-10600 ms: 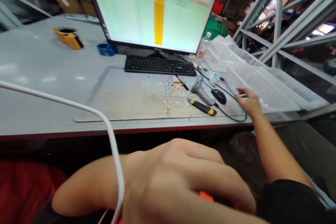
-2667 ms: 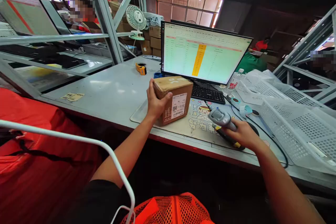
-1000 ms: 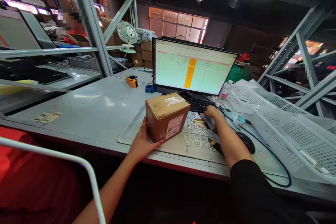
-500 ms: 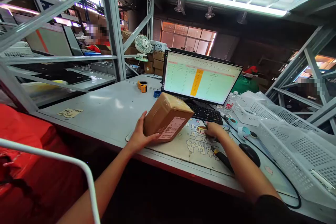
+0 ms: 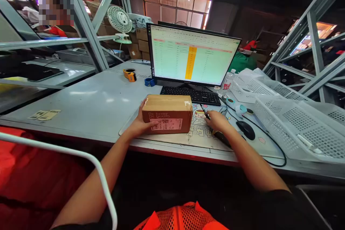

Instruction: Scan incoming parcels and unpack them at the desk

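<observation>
A taped brown cardboard box (image 5: 168,105) lies on the desk mat in front of the keyboard, with a white printed label on the side facing me. My left hand (image 5: 140,124) is closed round its left end, thumb across the front by the label. To the right of the box, my right hand (image 5: 217,120) is closed on a slim dark pointed tool (image 5: 205,112); its tip points toward the keyboard, and its kind is unclear. Partly hidden under my right forearm lies a black and yellow handled tool (image 5: 221,138).
Behind the box are a black keyboard (image 5: 206,97) and a monitor (image 5: 172,55). A mouse (image 5: 245,130) and white perforated baskets (image 5: 291,133) stand on the right. Tape rolls (image 5: 129,74) and paper tags (image 5: 45,114) lie leftward; a white bar (image 5: 67,152) crosses the lower left.
The box has turned and come down from a tilt, so its labelled side now faces me squarely. The dark tool in my right hand shows more clearly. My view has tipped downward.
</observation>
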### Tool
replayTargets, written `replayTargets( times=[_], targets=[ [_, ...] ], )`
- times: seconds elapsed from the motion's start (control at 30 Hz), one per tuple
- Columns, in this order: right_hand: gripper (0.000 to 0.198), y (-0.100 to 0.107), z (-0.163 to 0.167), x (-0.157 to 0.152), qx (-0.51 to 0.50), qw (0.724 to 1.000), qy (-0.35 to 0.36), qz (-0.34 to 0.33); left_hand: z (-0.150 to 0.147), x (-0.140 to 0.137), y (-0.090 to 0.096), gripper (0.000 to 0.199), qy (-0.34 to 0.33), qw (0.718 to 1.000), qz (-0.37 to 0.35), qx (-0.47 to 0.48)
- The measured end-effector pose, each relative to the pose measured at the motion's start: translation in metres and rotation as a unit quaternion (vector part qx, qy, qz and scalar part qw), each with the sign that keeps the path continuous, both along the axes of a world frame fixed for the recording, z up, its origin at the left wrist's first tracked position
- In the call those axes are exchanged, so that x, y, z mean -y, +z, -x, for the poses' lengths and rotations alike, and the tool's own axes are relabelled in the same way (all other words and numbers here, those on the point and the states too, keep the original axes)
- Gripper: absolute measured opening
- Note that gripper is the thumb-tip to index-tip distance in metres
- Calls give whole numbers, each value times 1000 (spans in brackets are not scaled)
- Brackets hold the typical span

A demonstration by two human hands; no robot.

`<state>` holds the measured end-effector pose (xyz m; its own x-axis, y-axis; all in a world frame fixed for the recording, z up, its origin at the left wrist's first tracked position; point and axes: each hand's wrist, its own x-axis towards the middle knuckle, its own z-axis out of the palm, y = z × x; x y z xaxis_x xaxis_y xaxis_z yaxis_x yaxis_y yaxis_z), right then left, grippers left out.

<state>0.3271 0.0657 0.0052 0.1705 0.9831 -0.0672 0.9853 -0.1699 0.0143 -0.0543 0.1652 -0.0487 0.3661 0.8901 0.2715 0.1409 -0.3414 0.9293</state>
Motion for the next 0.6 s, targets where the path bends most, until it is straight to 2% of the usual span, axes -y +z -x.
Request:
replayTargets(
  times=[0.1,0.2,0.27,0.33,0.47,0.6],
  targets=[
    [38,1,-1,39,6,1000,28,6,0,0,-22,131,4,999,38,16],
    [34,-1,2,41,32,999,12,-9,0,-1,-27,120,8,999,44,16],
    [33,-3,6,16,53,998,-16,-24,0,-3,-27,111,8,999,46,20],
    [31,-5,10,-23,62,997,-38,-19,0,-5,-28,107,12,999,46,19],
    [36,-8,11,-92,55,997,-61,-13,1,-6,-29,110,15,999,35,12],
    [39,-13,10,-118,52,995,-81,-35,1,-3,-26,116,-5,1000,10,16]
  ],
)
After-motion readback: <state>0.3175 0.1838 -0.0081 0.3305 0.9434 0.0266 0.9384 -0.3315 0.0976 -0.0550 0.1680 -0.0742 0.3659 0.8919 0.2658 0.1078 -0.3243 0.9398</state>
